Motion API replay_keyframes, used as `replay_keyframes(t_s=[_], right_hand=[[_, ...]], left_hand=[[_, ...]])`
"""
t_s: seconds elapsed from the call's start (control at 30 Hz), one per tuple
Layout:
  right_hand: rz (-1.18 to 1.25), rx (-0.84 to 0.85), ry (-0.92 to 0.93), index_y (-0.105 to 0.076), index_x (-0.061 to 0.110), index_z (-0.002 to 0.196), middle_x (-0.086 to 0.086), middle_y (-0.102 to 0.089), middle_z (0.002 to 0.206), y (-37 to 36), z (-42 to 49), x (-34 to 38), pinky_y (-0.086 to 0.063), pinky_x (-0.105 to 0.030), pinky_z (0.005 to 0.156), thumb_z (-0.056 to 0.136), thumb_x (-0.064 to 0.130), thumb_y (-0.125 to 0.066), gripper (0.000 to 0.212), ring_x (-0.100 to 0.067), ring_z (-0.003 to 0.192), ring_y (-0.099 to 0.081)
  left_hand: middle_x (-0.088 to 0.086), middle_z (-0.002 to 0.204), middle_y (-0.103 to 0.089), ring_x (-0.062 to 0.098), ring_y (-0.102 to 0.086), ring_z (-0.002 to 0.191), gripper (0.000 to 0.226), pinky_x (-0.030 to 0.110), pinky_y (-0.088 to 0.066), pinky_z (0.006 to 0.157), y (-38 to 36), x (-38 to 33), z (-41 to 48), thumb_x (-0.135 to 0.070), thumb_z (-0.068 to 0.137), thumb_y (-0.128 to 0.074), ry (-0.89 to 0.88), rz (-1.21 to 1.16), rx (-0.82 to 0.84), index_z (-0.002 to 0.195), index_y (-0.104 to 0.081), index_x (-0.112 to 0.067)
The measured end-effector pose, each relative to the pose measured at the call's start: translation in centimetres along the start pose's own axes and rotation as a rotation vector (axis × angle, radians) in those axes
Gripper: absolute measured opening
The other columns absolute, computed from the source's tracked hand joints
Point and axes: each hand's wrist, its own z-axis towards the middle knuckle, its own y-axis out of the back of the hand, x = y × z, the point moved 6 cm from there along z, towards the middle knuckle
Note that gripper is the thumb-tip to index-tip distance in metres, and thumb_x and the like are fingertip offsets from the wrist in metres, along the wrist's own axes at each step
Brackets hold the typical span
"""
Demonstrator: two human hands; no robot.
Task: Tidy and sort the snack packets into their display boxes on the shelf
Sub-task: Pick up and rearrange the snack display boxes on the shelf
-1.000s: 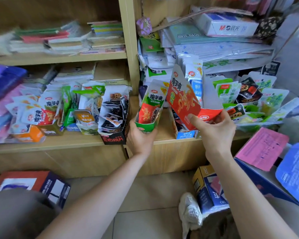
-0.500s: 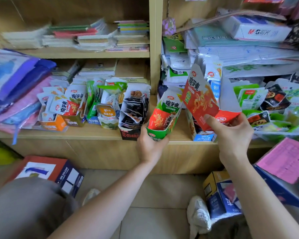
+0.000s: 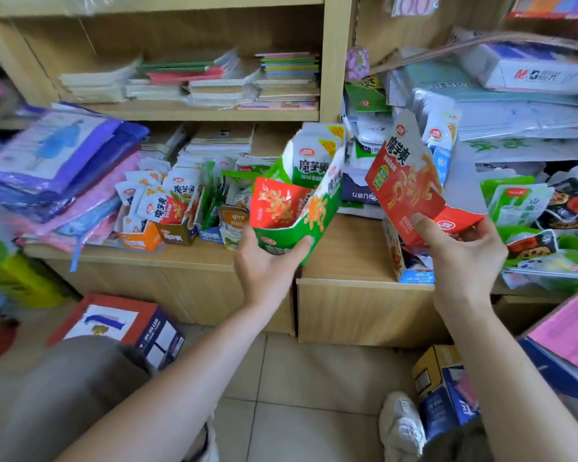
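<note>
With the left hand (image 3: 267,265) gripping the packet-filled green display box (image 3: 294,225) above the shelf (image 3: 347,248) and the right hand (image 3: 464,258) pinching the seemingly empty red display box (image 3: 411,188) beside it, both want setting down upright, openings forward.

The green display box (image 3: 291,228) hid the far fingers of the left hand (image 3: 264,265) gripping it; the red display box (image 3: 411,195) likewise covered part of the right hand (image 3: 464,258). At nine o'clock the purple bags (image 3: 54,155) were blurred (and cropped by the edge). At five o'clock the white shoe (image 3: 402,428) ran off the bottom.
</note>
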Motion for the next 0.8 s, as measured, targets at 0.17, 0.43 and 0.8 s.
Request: replay_keyframes(t_s=[0.17, 0.43, 0.8], right_hand=[[0.014, 0.064, -0.037, -0.068, 0.021, 0.096, 0.004, -0.075, 0.091, -2.5, -0.9, -0.8, -0.06, -0.051, 0.08, 0.055, 0.04, -0.092, 0.052, -0.02, 0.085, -0.072], [0.014, 0.354, -0.062, -0.066, 0.017, 0.106, 0.002, -0.076, 0.096, -8.6, -6.8, -1.4, -0.06, -0.04, 0.079, 0.059, 0.032, -0.092, 0.056, -0.019, 0.089, -0.073], [-0.146, 0.515, -0.108, -0.065, 0.022, 0.097, 0.01, -0.074, 0.082, -16.7, -20.5, -7.0, -0.056, -0.025, 0.065, 0.058, 0.021, -0.096, 0.05, -0.006, 0.072, -0.069]], left_hand=[[-0.007, 0.101, -0.074, 0.014, -0.072, 0.093, 0.057, 0.043, -0.059, 0.082, 6.8, -2.5, 4.0, -0.031, 0.059, -0.094, -0.12, 0.018, -0.096, 0.106, -0.063, -0.026], [-0.008, 0.1, -0.073, 0.014, -0.072, 0.094, 0.056, 0.047, -0.058, 0.085, 18.2, 0.3, 7.6, -0.038, 0.057, -0.093, -0.091, 0.136, -0.258, 0.101, -0.06, -0.031], [-0.005, 0.105, -0.074, 0.016, -0.072, 0.098, 0.06, 0.049, -0.058, 0.086, 26.5, 5.7, 5.5, -0.036, 0.059, -0.094, -0.031, 0.152, -0.314, 0.109, -0.062, -0.03]])
